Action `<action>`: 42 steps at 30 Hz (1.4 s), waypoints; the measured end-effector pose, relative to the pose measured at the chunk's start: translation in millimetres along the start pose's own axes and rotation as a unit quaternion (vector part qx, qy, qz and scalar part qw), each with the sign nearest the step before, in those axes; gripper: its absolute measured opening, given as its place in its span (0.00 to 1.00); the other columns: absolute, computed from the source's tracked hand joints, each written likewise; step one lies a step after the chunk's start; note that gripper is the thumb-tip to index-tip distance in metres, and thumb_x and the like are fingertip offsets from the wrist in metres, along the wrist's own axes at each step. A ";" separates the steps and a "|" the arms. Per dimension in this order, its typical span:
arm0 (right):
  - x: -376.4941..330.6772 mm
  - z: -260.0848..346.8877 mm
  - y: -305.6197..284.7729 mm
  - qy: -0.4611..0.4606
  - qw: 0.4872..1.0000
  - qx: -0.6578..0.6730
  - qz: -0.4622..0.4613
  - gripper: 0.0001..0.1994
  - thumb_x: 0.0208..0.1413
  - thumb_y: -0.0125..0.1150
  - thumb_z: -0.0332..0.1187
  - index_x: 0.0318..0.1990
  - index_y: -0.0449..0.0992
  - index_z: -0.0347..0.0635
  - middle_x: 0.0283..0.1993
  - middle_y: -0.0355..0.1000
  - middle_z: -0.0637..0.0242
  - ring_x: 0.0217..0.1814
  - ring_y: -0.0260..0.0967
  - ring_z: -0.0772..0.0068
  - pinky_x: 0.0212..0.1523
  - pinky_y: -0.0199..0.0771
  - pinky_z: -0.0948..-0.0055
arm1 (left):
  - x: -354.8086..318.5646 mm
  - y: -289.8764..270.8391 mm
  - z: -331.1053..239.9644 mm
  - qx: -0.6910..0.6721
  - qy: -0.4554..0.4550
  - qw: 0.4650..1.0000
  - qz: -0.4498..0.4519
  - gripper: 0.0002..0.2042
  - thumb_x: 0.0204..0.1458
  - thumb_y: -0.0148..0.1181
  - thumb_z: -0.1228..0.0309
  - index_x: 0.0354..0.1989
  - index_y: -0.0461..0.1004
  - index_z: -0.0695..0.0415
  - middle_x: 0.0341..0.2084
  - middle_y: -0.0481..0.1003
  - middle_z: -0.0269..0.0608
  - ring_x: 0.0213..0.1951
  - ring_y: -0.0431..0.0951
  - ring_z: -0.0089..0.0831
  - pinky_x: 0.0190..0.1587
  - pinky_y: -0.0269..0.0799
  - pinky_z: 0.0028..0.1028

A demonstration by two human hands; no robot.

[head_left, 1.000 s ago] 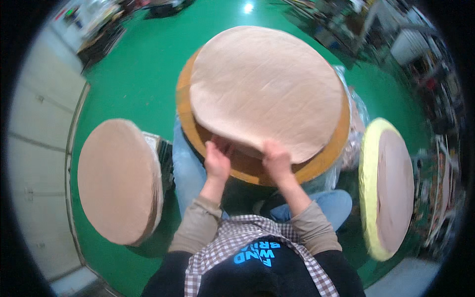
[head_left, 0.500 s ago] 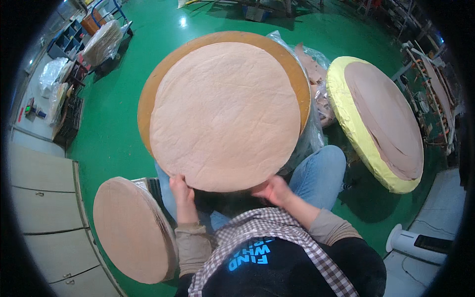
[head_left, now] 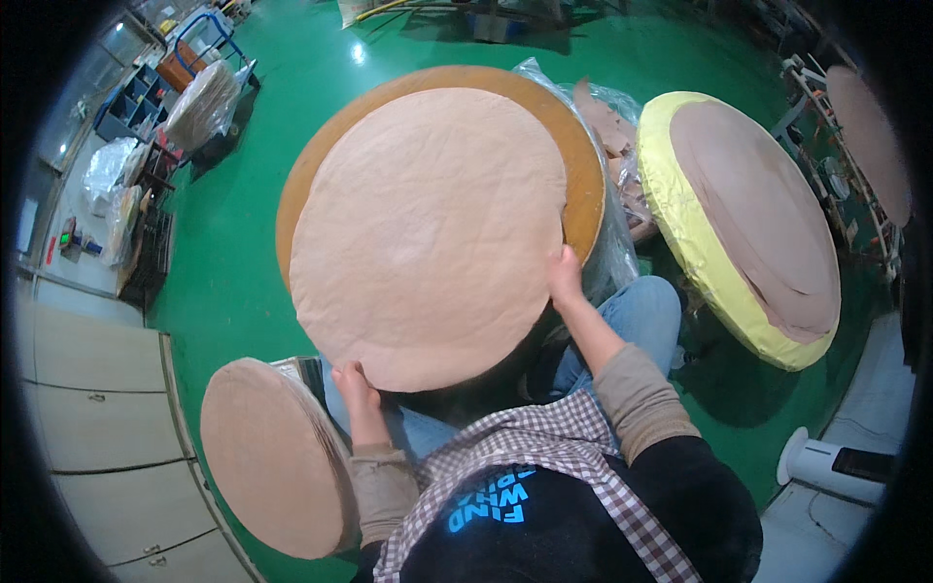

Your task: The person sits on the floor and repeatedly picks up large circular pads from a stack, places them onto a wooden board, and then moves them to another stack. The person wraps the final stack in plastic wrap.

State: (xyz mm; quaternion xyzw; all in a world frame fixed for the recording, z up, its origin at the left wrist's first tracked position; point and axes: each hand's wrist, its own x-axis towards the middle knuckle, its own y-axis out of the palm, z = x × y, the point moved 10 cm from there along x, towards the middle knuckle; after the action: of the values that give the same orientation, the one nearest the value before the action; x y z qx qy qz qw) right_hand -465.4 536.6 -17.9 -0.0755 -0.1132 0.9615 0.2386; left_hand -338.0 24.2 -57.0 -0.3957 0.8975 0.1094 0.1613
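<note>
A large round, thin pinkish-beige sheet [head_left: 428, 233] lies over a brown round board [head_left: 585, 189], which shows as a rim along the far and right sides. The near edge of the sheet hangs past the board above my lap. At that near left edge, my left hand [head_left: 357, 387] is closed, pinching the sheet. My right hand [head_left: 565, 278] grips the sheet's right edge, thumb on top. The fingers under the sheet are hidden on both sides.
Close on my left stands a thick stack of similar round sheets [head_left: 277, 457]. To the right, a yellow-wrapped round stand [head_left: 659, 194] bears more brownish sheets [head_left: 758, 214]. A clear plastic bag [head_left: 614, 243] with scraps sits between. Cabinets [head_left: 97, 408] line the left; a white appliance [head_left: 802, 462] is at right.
My right hand has gone from the near edge up to the sheet's right edge. The sheet has shifted slightly left and toward me, baring more board at right. My left hand stays at the near edge.
</note>
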 end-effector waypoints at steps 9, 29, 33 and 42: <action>-0.1 12.7 1.1 -0.083 0.996 -0.018 -0.012 0.26 0.51 0.55 0.32 0.59 0.59 0.35 0.54 0.66 0.47 0.57 0.64 0.52 0.57 0.63 0.64 | -0.8 2.9 -29.9 0.054 0.002 0.998 0.014 0.36 0.44 0.42 0.83 0.66 0.39 0.59 0.58 0.57 0.51 0.56 0.64 0.43 0.56 0.64 0.36; 45.9 -4.0 -0.4 -0.031 0.995 -0.030 -0.086 0.10 0.47 0.58 0.33 0.36 0.71 0.39 0.35 0.74 0.59 0.36 0.72 0.60 0.39 0.69 0.64 | -7.4 1.2 -37.7 0.037 0.045 0.998 -0.002 0.38 0.45 0.44 0.82 0.67 0.36 0.60 0.50 0.65 0.45 0.36 0.70 0.26 0.36 0.68 0.24; 65.1 -17.5 12.1 0.031 0.998 0.048 -0.012 0.09 0.48 0.57 0.33 0.34 0.71 0.38 0.33 0.73 0.63 0.33 0.70 0.68 0.35 0.69 0.68 | -10.6 4.2 -36.5 0.067 0.020 0.997 0.010 0.39 0.46 0.45 0.82 0.68 0.35 0.58 0.45 0.67 0.42 0.28 0.66 0.22 0.28 0.65 0.22; 96.2 -26.5 12.8 -0.064 0.991 -0.117 -0.020 0.12 0.52 0.50 0.32 0.40 0.69 0.32 0.33 0.72 0.52 0.34 0.69 0.57 0.40 0.69 0.63 | 2.4 4.6 -19.2 -0.003 0.033 0.998 0.048 0.27 0.47 0.42 0.79 0.59 0.49 0.62 0.54 0.63 0.51 0.52 0.67 0.40 0.53 0.65 0.35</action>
State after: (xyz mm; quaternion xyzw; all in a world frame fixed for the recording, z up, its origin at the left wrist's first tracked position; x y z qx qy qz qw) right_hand -549.9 576.2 -55.4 -0.0384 -0.2413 0.9396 0.2396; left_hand -346.9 19.4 -39.9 -0.3564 0.9197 0.1070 0.1250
